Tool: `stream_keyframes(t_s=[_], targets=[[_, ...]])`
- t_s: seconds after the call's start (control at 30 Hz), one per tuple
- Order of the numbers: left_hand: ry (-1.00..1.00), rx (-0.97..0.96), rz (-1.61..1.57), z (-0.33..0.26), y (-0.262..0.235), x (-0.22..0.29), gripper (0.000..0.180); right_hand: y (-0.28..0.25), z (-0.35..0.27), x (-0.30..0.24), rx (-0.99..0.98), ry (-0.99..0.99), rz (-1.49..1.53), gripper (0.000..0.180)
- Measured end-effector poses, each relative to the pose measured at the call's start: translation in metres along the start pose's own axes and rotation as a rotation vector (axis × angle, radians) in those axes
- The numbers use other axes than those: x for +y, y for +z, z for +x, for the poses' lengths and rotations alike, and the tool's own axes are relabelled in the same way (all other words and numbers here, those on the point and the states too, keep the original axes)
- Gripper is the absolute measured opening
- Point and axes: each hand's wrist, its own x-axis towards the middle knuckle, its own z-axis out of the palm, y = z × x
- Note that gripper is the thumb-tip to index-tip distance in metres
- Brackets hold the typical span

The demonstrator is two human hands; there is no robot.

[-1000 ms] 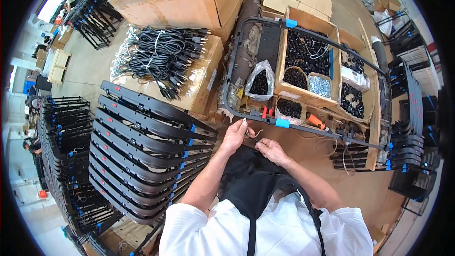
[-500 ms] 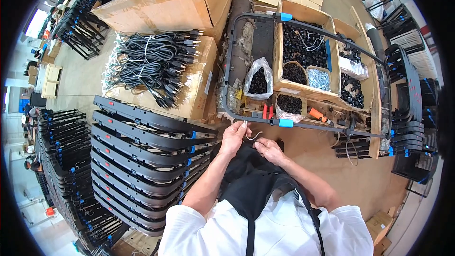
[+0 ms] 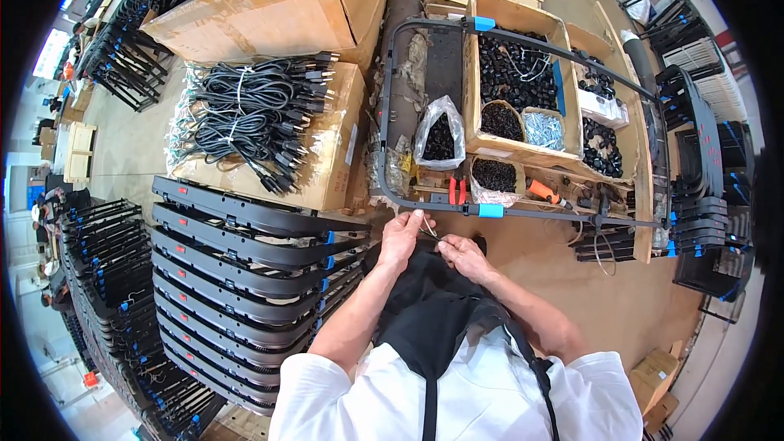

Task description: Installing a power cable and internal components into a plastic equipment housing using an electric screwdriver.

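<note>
A black tubular frame (image 3: 535, 213) with blue tape wraps lies across the bench in front of me. At the near bar, close to its left corner, my left hand (image 3: 398, 240) pinches a thin white wire (image 3: 429, 230). A short stretch of that wire runs down to my right hand (image 3: 463, 256), whose fingertips are closed on its darker end. Both hands are just off the near side of the bar, in front of my black apron (image 3: 429, 294). Red-handled pliers (image 3: 457, 190) lie inside the frame by this bar.
Left of the bench, bundled black power cords (image 3: 249, 114) lie on a cardboard box (image 3: 341, 163), beside stacked black curved frames (image 3: 237, 278). Wooden bins (image 3: 472, 73) hold black parts and screws. An orange-handled tool (image 3: 545, 193) and a bag of black pieces (image 3: 439, 135) sit nearby.
My right hand has closed on the wire's loose end, and the wire now stretches between both hands. The view has shifted slightly.
</note>
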Motion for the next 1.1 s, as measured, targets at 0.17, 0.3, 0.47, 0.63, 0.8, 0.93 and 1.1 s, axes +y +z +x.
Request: stream_keyframes(t_s=[0.17,0.3,0.47,0.63,0.8,0.93,1.1], targets=[[0.088,0.007,-0.073,-0.005,0.007,-0.007,0.025,-0.003,-0.001,-0.005,0.023,0.020,0.011,0.029],[0.055,0.002,-0.002,0.004,-0.004,-0.008,0.026,0.006,0.000,-0.016,0.031,-0.043,-0.133,0.032],[-0.023,-0.038,0.118,0.008,-0.008,0.003,0.034,0.004,0.012,-0.001,0.135,-0.443,-0.618,0.034],[-0.145,-0.002,-0.208,-0.004,-0.029,-0.003,0.050,0.009,0.013,-0.030,0.039,-0.101,-0.289,0.035],[-0.005,-0.047,-0.078,-0.017,-0.049,-0.043,0.046,0.018,0.023,-0.042,0.021,-0.022,-0.159,0.038],[-0.011,-0.356,0.458,-0.024,-0.047,-0.061,0.044,0.025,0.025,-0.053,0.036,0.030,-0.210,0.040],[-0.038,-0.366,0.678,-0.039,-0.032,-0.042,0.037,0.026,0.014,-0.066,0.142,-0.188,-0.591,0.036]])
